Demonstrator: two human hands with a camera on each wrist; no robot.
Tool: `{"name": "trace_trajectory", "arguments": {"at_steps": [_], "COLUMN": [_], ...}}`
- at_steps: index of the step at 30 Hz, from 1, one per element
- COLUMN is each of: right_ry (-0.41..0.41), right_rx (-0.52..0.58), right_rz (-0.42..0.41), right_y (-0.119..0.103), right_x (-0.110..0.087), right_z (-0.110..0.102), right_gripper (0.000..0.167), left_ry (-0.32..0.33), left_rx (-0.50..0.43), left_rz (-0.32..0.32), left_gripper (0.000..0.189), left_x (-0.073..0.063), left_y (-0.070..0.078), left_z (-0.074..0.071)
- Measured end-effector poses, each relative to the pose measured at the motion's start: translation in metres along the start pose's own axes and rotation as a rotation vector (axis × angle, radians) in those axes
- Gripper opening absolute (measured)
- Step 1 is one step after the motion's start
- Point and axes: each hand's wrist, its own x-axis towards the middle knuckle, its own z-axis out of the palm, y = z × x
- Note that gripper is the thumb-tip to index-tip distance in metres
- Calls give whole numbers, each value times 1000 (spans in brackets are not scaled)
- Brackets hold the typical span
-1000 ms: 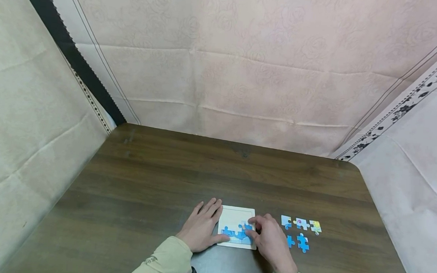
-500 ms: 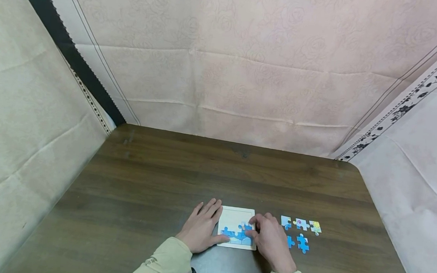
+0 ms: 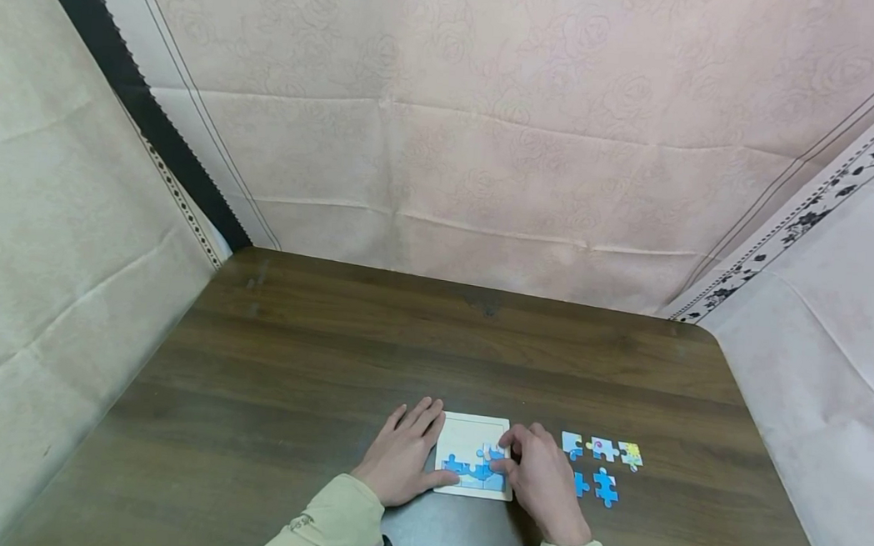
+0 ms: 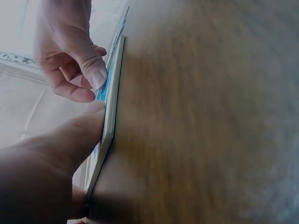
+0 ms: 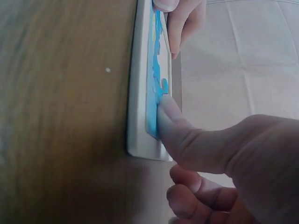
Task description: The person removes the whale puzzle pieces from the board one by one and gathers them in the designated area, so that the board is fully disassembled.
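A white puzzle tray (image 3: pixel 471 425) lies near the front of the table, with blue jigsaw pieces (image 3: pixel 476 473) joined along its lower part. My left hand (image 3: pixel 403 461) spreads over the tray's left edge, fingers straight, its thumb reaching onto the lower left corner. At the right side, my right hand (image 3: pixel 544 480) has thumb and index finger bent around a blue puzzle piece (image 3: pixel 496 454). The right wrist view shows the right thumb (image 5: pixel 173 121) down on the blue surface inside the rim; the index fingertip is hidden there.
To the right of the tray lie several loose jigsaw pieces, among them a yellow-cornered piece (image 3: pixel 630 452) and a blue piece (image 3: pixel 607 486). Another blue piece (image 3: pixel 581 483) is partly covered by the right hand. Pale cloth (image 3: pixel 490 143) hangs behind the brown table (image 3: pixel 328 341).
Both hands stay almost where they were; the right hand and wrist have shifted very slightly. The tray and loose pieces look the same.
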Motion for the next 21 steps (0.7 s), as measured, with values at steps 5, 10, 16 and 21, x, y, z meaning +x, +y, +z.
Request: {"name": "trace_trajectory", "arguments": {"at_steps": [5, 10, 16, 21], "right_ry": [11, 20, 22, -8], "right_rx": [14, 17, 47, 115], "right_rz": [14, 17, 25, 53], "right_y": [0, 1, 1, 0], "right_x": [1, 2, 3, 2], "right_z": [1, 1, 1, 0], "right_gripper": [19, 20, 23, 25], "left_ry": [0, -2, -3, -4], "left_rx": [-2, -2, 7, 9], "left_rz": [1, 5, 4, 4], "left_gripper": [91, 92, 91, 91], "left_x": [0, -1, 0, 0], "left_y": [0, 0, 0, 0], "left_z": [0, 1, 0, -1]}}
